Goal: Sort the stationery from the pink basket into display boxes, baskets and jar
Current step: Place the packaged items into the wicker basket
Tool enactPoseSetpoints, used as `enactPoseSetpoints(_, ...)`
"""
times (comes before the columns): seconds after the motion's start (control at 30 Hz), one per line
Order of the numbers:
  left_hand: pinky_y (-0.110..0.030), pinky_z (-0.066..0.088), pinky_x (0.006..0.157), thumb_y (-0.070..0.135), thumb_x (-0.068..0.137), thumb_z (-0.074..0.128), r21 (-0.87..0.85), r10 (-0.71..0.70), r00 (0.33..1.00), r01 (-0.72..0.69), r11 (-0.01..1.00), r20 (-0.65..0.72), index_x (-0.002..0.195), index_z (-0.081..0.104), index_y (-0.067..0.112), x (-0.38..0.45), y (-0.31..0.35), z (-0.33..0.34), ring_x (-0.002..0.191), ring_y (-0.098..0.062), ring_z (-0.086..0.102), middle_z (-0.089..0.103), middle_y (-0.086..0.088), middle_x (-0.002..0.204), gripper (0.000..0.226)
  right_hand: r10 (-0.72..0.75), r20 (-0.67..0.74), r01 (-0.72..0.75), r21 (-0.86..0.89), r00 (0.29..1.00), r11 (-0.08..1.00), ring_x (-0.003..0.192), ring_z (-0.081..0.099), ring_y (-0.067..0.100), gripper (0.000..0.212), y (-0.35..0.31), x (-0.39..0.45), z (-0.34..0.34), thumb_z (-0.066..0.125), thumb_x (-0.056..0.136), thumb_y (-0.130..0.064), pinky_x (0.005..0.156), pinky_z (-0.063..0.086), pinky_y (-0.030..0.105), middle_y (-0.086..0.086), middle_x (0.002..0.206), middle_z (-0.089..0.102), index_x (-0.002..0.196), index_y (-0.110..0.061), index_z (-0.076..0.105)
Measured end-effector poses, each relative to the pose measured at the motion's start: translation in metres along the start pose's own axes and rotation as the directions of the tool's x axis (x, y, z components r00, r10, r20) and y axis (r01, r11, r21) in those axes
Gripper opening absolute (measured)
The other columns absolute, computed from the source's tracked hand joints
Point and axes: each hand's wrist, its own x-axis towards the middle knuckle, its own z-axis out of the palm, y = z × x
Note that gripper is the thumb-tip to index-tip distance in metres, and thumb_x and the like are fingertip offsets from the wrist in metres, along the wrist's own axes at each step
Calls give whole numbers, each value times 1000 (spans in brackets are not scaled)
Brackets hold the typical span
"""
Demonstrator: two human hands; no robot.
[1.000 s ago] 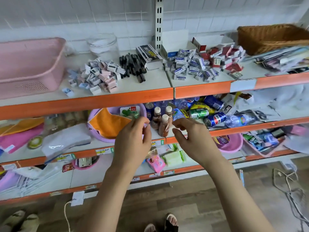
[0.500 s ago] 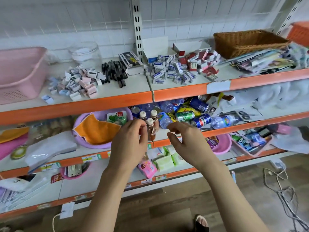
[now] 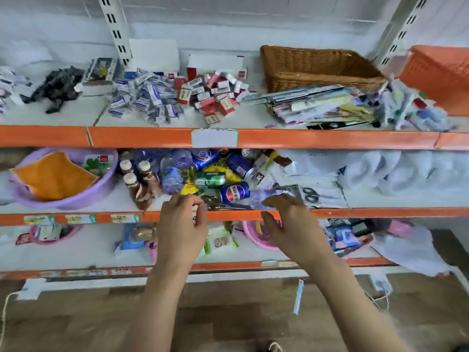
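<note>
Both hands have parted: left hand (image 3: 181, 226) and right hand (image 3: 291, 222) hang loosely curled, holding nothing, before the middle shelf (image 3: 355, 213). Stationery piles (image 3: 177, 96) lie at 12 o'clock, wicker basket (image 3: 317, 69) at 1 o'clock.

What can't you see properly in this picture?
Head view:
- Wicker basket: its inside is hidden by its front wall.
- Orange basket: cut off by the right edge.
- Small red and blue boxes: print too blurred to read.
- Left hand and right hand: motion blur hides whether they pinch anything.
</note>
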Motion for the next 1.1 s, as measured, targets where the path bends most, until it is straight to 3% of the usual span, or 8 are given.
enactPoseSetpoints(0.13, -34, 39, 67, 3, 83, 62, 11, -4, 998, 3, 1000, 69, 87, 64, 4, -17, 62, 35, 81, -31, 55, 62, -12, 86, 5, 44, 14, -44, -1, 999, 999, 88, 62, 34, 24, 59, -14, -37, 55, 86, -21, 66, 49, 38, 11, 96, 66, 103, -9, 67)
enactPoseSetpoints(0.3, -39, 45, 68, 3, 84, 61, -1, 21, 996, -21, 1000, 83, 88, 64, 6, -21, 93, 52, 80, -30, 57, 62, -9, 84, 6, 78, 26, -79, 45, 997, 996, 82, 62, 34, 19, 102, -24, -54, 60, 86, -14, 66, 48, 35, 12, 95, 66, 104, -8, 67)
enactPoseSetpoints(0.43, -29, 40, 63, 1, 83, 61, -41, 69, 989, -64, 997, 129, 85, 63, 6, -25, 108, 82, 75, -24, 58, 65, -7, 81, 6, 173, 58, -176, 51, 983, 983, 81, 62, 38, 16, 143, -48, -50, 60, 83, -8, 65, 50, 38, 17, 90, 67, 96, -5, 68)
enactPoseSetpoints(0.57, -33, 47, 58, 0, 82, 61, -90, 42, 972, -22, 996, 231, 85, 61, 8, -57, 101, 139, 67, -23, 59, 64, -5, 78, 8, 306, 135, -311, 17, 942, 950, 85, 63, 35, 20, 201, -79, -17, 63, 81, -5, 69, 48, 35, 17, 93, 68, 101, -5, 68)
enactPoseSetpoints(0.63, -29, 46, 56, 2, 82, 62, -74, -40, 950, 65, 995, 308, 86, 62, 10, -86, 82, 180, 62, -21, 60, 65, -2, 78, 9, 407, 209, -413, -18, 889, 911, 95, 62, 32, 23, 237, -98, 17, 61, 85, -11, 75, 46, 33, 12, 104, 67, 107, -7, 65)
enactPoseSetpoints(0.77, -27, 47, 55, 4, 80, 66, -10, -95, 903, 109, 994, 418, 82, 63, 13, -148, 28, 275, 60, -21, 61, 65, 1, 72, 10, 555, 327, -542, -139, 765, 829, 103, 58, 29, 27, 321, -145, 109, 57, 89, -20, 76, 43, 31, 8, 112, 63, 115, -12, 59)
enactPoseSetpoints(0.97, -34, 52, 57, 4, 81, 63, 39, -129, 836, 128, 991, 533, 84, 64, 11, -244, -107, 481, 62, -24, 62, 65, -4, 74, 8, 676, 445, -637, -261, 587, 725, 109, 57, 29, 38, 475, -245, 327, 55, 90, -28, 86, 45, 32, 9, 121, 59, 124, -11, 53)
enactPoseSetpoints(1.1, -31, 42, 60, 8, 86, 57, 173, -245, 712, 173, 970, 658, 83, 63, 9, -298, -200, 601, 71, -29, 61, 64, -10, 77, 7, 697, 493, -656, -291, 520, 696, 114, 55, 30, 45, 560, -298, 454, 57, 89, -27, 93, 42, 32, 15, 122, 59, 127, -4, 50)
